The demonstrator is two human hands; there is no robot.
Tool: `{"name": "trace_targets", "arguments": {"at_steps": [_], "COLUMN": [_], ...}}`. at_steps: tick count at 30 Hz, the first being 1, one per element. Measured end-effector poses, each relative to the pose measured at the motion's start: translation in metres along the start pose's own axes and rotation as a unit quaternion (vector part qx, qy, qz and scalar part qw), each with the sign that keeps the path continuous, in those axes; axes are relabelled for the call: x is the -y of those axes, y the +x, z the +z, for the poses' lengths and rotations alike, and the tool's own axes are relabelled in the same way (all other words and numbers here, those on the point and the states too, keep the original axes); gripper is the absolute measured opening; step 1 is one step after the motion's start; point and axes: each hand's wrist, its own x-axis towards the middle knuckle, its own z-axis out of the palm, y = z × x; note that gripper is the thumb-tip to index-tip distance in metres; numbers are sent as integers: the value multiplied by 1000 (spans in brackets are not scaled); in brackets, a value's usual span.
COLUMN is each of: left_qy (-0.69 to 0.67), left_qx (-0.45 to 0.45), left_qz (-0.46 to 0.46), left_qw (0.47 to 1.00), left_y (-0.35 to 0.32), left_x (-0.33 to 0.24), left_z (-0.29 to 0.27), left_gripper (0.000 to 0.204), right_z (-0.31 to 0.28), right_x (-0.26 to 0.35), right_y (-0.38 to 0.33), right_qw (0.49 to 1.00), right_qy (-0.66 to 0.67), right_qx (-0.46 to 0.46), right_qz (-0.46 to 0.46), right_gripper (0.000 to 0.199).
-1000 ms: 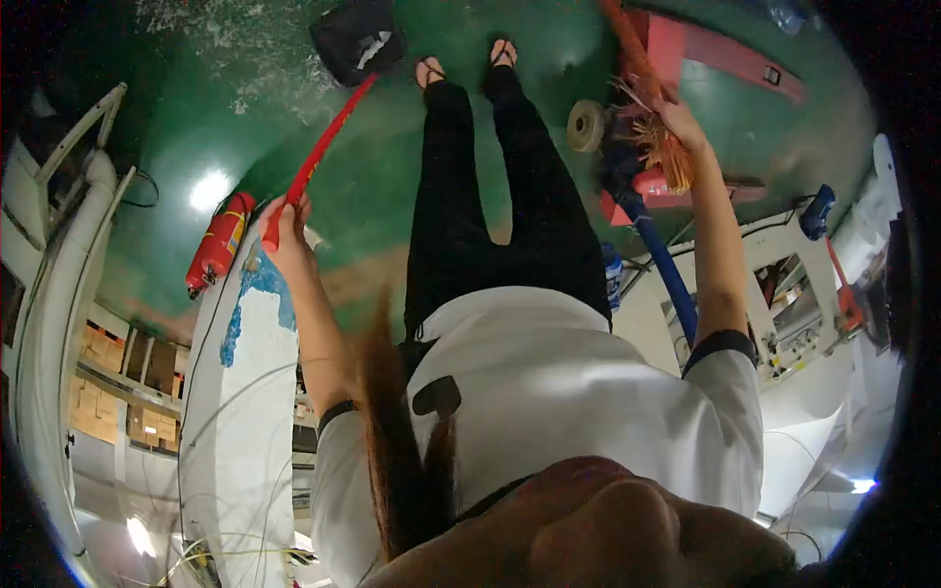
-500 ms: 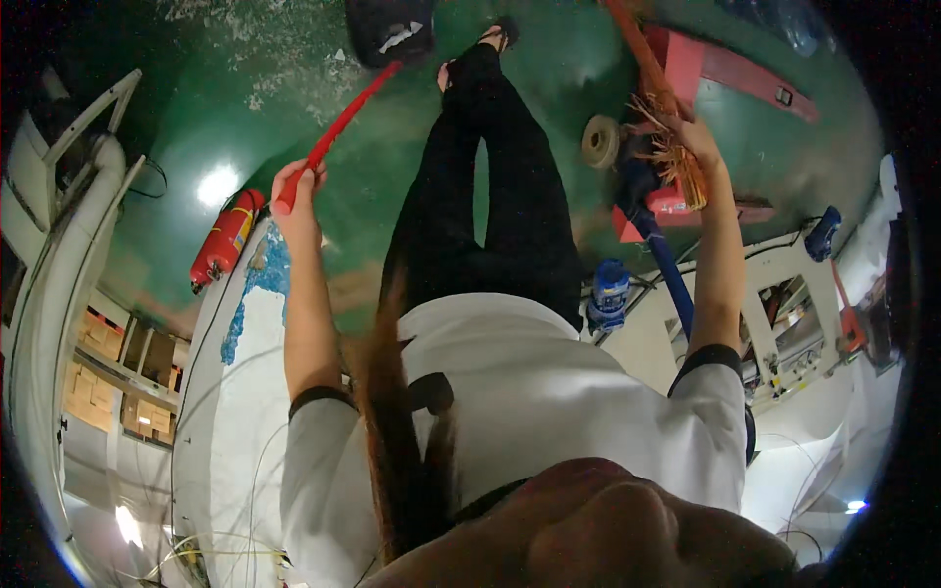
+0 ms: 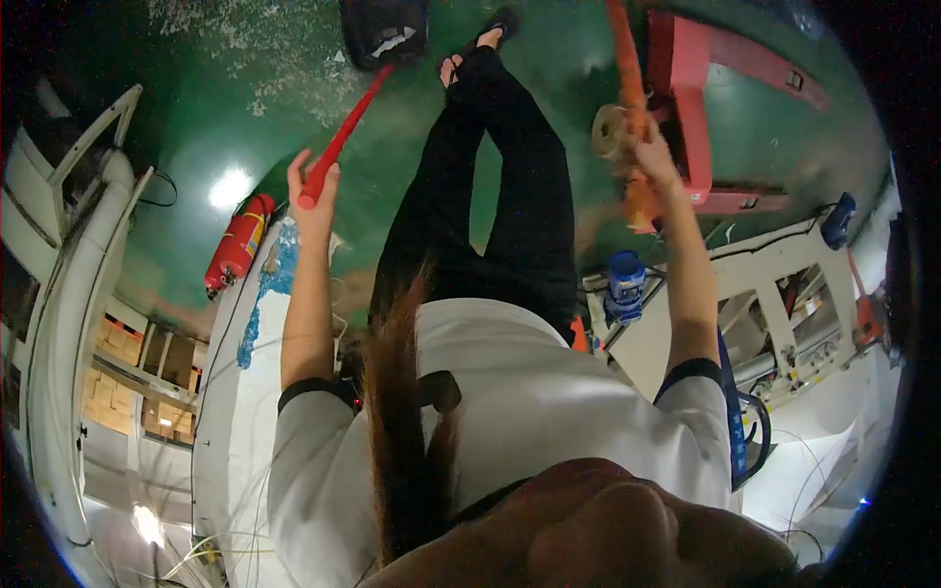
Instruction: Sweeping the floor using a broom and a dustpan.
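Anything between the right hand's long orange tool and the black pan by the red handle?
Yes: in this view the person's sandalled feet stand between the long orange tool, held in the right hand, and the black pan. The tool's far end is out of frame, so I can't tell there.

One left hand [image 3: 316, 214] and one right hand [image 3: 655, 159] are holding one red handle [image 3: 350, 127] and one orange pole [image 3: 626, 54]; one black dustpan [image 3: 385, 22], one red fire extinguisher [image 3: 238, 245], one pale roll [image 3: 607, 131] and two dark sandals [image 3: 507, 23] are showing.
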Motion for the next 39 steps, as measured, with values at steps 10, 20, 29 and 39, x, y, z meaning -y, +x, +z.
{"name": "trace_targets", "arguments": {"at_steps": [10, 20, 29, 39], "left_qy": [-145, 153, 129, 60], "left_qx": [46, 429, 474, 585], "left_qz": [-284, 149, 104, 23], "left_qw": [947, 878, 865, 809], "left_y": [-31, -87, -91, -112], "left_x": [56, 10, 34, 9], "left_z": [25, 195, 226, 204], "left_gripper": [35, 29, 15, 15], "right_z": [92, 93, 64, -7], "right_x": [-69, -61, -108, -1], "right_y": [-61, -74, -78, -69], "right_qw": [974, 996, 989, 986], "right_qy": [-216, -2, 37, 116], "right_qx": [-32, -11, 28, 49], "right_qz": [63, 91, 141, 112], "right_gripper": [50, 36, 39, 58]}}
